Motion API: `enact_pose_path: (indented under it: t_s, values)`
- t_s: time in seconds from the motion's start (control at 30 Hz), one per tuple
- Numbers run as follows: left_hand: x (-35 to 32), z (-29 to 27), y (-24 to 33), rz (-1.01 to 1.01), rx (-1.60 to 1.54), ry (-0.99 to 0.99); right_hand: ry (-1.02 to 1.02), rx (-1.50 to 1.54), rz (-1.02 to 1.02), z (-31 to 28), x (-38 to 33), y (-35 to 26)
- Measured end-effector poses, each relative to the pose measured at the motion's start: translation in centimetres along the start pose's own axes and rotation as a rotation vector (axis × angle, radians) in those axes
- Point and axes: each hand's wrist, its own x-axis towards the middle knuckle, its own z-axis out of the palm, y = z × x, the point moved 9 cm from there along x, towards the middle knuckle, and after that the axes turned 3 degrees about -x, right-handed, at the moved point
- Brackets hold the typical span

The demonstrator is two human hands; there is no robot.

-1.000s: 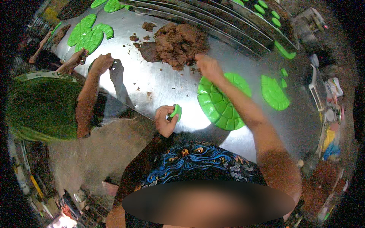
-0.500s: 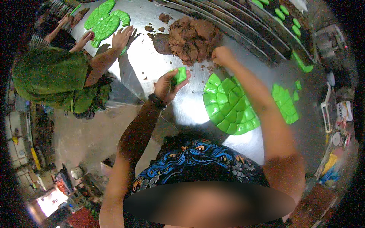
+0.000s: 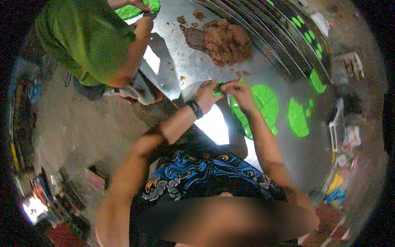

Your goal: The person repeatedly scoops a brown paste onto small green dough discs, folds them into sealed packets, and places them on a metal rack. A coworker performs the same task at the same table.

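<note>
Where both hands pinch a small green mould, green plates beside, clay heap beyond.

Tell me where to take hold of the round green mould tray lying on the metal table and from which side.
Probably grip the green mould tray at its far-right rim, coming from the right. It lies flat on the metal table, and the right hand and left hand, holding a small green piece, cover its left edge.
</note>
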Motion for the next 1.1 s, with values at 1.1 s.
enact_pose_path:
  t_s: [1.1]
  values:
    - [-6.8, -3.0, -1.5, 0.424, 1.189, -0.282, -0.241, -0.289, -0.342, 4.8, -9.3, 1.1]
